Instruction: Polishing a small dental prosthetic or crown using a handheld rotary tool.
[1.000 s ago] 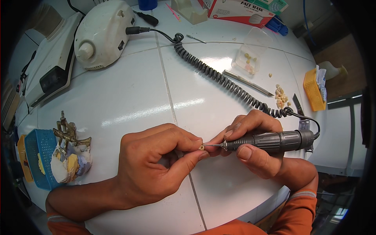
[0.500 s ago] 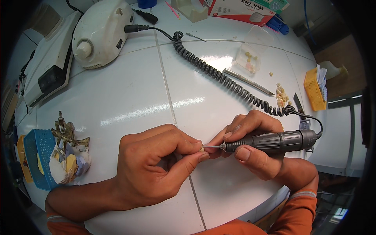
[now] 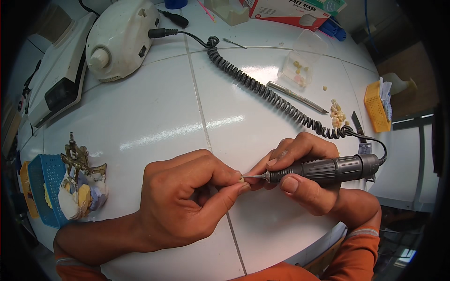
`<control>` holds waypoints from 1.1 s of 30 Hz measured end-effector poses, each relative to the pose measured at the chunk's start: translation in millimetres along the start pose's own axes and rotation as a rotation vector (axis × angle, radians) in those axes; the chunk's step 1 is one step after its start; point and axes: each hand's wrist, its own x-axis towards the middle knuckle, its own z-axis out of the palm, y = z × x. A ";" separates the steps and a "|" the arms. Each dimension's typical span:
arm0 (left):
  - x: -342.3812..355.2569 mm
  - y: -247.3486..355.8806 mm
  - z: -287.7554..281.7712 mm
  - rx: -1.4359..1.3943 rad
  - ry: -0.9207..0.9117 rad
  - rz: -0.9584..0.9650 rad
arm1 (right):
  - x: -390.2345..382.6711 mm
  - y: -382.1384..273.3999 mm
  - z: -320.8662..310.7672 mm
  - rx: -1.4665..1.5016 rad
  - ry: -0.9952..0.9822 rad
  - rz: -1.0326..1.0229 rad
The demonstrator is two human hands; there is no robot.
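Note:
Between thumb and forefinger, my left hand (image 3: 190, 196) pinches a small yellowish artificial tooth (image 3: 241, 179), mostly covered by the fingertips. My right hand (image 3: 304, 171) is wrapped round a dark grey rotary handpiece (image 3: 328, 169), which lies nearly level and points left. Its thin metal bur (image 3: 254, 176) reaches the tooth at my left fingertips. The two hands meet over the white tiled table, with right fingertips close beside the left ones. From the handpiece's back end a coiled black cord (image 3: 272, 96) runs to a white control unit (image 3: 121, 40) at the far left.
A craft knife (image 3: 297, 97) and a pile of loose artificial teeth (image 3: 337, 114) lie beyond my right hand, near a clear plastic box (image 3: 295, 70). At left, a dental articulator with plaster casts (image 3: 82, 187) stands beside a blue basket (image 3: 47, 187). A yellow basket (image 3: 376, 107) sits far right.
Almost nothing differs. The tooth has turned slightly in my left fingertips, and the bur's tip sits a touch differently against it.

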 end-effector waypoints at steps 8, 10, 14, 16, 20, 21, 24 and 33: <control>-0.3 1.0 -0.2 0.005 -0.012 -0.010 | 0.4 2.6 -2.1 -0.037 -0.014 -0.025; 0.1 1.9 -0.7 0.008 -0.014 -0.008 | 0.4 2.8 -1.5 -0.019 -0.006 -0.025; 0.6 0.4 0.3 0.000 -0.009 -0.010 | 1.1 3.6 0.5 -0.002 -0.017 -0.080; 0.9 1.9 -0.8 0.008 -0.012 -0.012 | 1.1 1.2 -0.6 -0.032 -0.017 -0.032; 0.9 1.8 -0.4 0.014 -0.015 -0.007 | 0.2 1.6 0.4 -0.015 0.000 -0.028; 0.4 1.9 -0.1 0.015 -0.015 -0.007 | 0.3 1.5 0.1 -0.019 -0.011 -0.036; -0.5 0.9 0.2 0.017 -0.013 -0.003 | 0.1 0.3 -1.3 -0.032 -0.024 -0.031; 0.2 1.3 0.1 0.018 -0.013 -0.006 | 1.3 0.1 -0.6 -0.020 -0.041 -0.049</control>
